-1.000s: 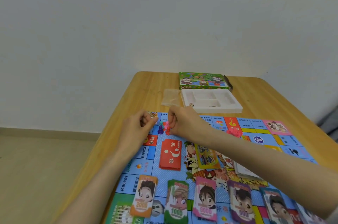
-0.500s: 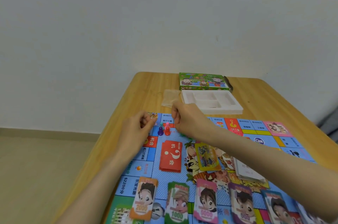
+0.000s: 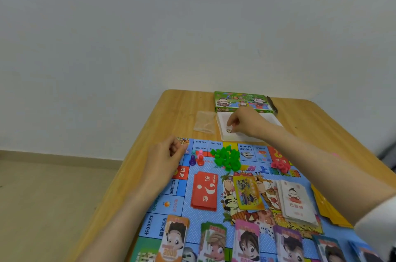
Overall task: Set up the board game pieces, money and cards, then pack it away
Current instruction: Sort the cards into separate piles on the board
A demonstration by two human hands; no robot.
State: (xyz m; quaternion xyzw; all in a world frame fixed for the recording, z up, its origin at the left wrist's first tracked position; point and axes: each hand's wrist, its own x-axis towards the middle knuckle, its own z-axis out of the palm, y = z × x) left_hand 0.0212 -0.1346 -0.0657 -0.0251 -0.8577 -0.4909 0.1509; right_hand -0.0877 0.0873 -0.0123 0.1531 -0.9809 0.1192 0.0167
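Note:
The game board (image 3: 214, 214) lies on the wooden table, with money stacks (image 3: 173, 238) along its near edge. Several pawns (image 3: 196, 157) stand near its far left corner, beside a pile of green houses (image 3: 227, 157); red houses (image 3: 280, 166) lie further right. A red card deck (image 3: 204, 192), a yellow deck (image 3: 248, 193) and white cards (image 3: 296, 202) sit mid-board. My left hand (image 3: 167, 152) rests loosely curled at the board's far left corner. My right hand (image 3: 246, 122) reaches into the white tray (image 3: 221, 135), fingertips just above a die (image 3: 228, 130).
The green game box (image 3: 242, 102) stands behind the tray at the table's far edge. A clear plastic bag (image 3: 204, 124) lies left of the tray. Yellow cards (image 3: 330, 210) lie off the board's right side. The wall is close behind the table.
My right hand left the pawns and moved back into the white tray over the die. The green house pile now shows where that hand was. My left hand stayed put.

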